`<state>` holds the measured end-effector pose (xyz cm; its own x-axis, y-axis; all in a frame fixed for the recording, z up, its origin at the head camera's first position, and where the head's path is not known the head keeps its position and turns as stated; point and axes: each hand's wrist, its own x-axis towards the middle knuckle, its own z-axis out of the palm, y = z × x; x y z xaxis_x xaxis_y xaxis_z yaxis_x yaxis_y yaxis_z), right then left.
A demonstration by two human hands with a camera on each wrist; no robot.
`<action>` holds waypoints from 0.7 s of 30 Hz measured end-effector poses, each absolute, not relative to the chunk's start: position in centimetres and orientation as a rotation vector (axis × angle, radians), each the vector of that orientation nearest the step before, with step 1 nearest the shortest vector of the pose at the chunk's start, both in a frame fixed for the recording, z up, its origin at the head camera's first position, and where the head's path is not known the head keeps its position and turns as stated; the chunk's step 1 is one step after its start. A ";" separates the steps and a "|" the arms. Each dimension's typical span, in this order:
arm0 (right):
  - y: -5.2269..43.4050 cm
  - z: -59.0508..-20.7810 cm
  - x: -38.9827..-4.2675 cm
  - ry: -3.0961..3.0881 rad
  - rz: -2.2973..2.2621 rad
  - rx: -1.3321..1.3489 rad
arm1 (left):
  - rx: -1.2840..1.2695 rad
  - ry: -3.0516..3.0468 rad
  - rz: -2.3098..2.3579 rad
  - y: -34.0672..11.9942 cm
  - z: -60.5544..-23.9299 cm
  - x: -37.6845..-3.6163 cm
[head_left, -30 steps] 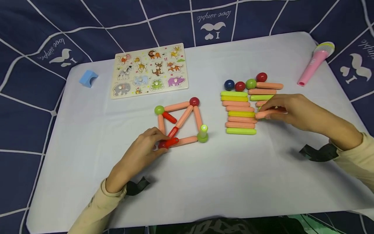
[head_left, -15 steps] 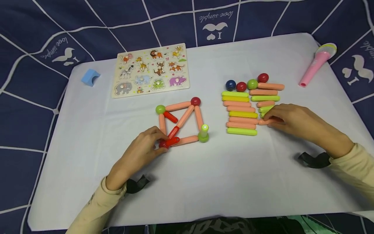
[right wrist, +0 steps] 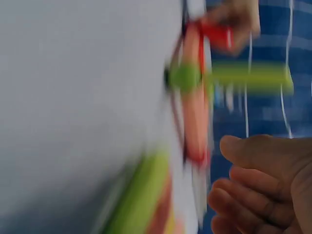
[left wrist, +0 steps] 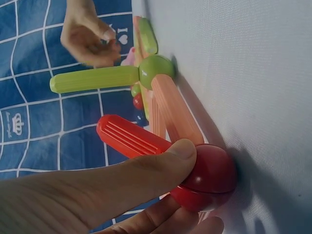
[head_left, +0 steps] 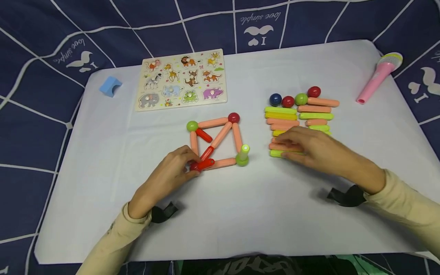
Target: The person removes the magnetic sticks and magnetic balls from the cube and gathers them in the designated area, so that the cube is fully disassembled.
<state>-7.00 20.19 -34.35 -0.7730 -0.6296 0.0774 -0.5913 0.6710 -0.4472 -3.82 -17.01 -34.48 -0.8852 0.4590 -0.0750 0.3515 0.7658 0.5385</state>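
Observation:
My left hand pinches a dark red ball between thumb and fingers, at the near-left corner of a flat frame of sticks and balls. A red stick juts up at a slant from that ball. Salmon sticks form the frame's sides, and a green ball at its near-right corner carries an upright lime stick. My right hand hovers over the left column of loose sticks, fingers loosely bent and nothing in its grasp in the right wrist view. It hides part of the yellow and salmon sticks.
Loose lime sticks and others lie in two columns at right. Behind them sit a dark blue ball and several others. A wooden animal puzzle, a blue arch block and a pink toy microphone lie farther back on the white table.
My right hand set a salmon stick down by the right column, let go of it, and moved left over the left column. My left hand stays on the red ball.

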 end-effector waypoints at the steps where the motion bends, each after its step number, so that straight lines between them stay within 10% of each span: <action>1: 18.7 -34.3 -7.0 2.738 -0.721 -1.011 | 0.637 2.758 0.785 -17.0 -34.4 -3.8; 21: 13.6 -35.4 -6.6 2.751 -0.731 -1.058 | 0.628 2.721 0.842 -16.8 -34.4 -4.0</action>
<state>-6.58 13.64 -35.42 -0.7522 -0.6550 0.0722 -0.6045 0.6423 -0.4712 -3.96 -16.77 -34.40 -0.8833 0.4611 -0.0852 0.3324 0.7440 0.5796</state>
